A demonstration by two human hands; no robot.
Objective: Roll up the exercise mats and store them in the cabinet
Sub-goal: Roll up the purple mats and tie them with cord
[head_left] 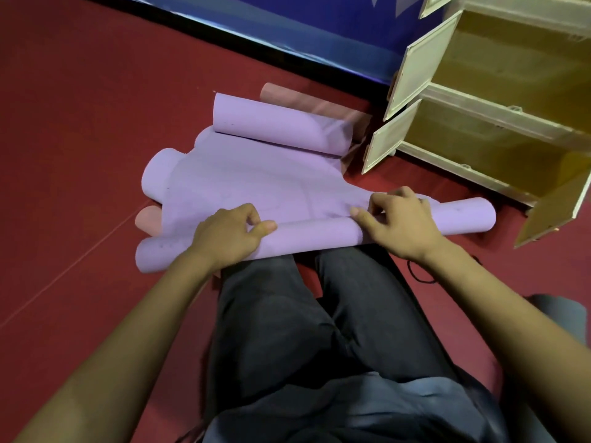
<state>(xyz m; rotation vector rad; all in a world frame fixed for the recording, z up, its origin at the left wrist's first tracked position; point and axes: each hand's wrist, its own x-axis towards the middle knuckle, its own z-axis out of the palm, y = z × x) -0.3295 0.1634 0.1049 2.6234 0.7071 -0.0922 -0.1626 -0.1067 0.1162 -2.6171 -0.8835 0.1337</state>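
Our left hand (232,233) and right hand (395,220) grip the purple mat (315,233); open cabinet (499,100) at two o'clock.

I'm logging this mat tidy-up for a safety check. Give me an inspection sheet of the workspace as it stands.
Surface: dark red carpeted floor, person kneeling on it.
Job's things: lilac foam exercise mat, near end rolled, far end curled; pink foam mat beneath it; cream wooden cabinet, doors open, shelves look bare.
Clutter: dark grey object at right edge, unclear what it is.
Grip: left hand and right hand both curl on the near roll.
Cables: thin black cord on the floor by the right wrist.
Surroundings: blue wall panel behind.
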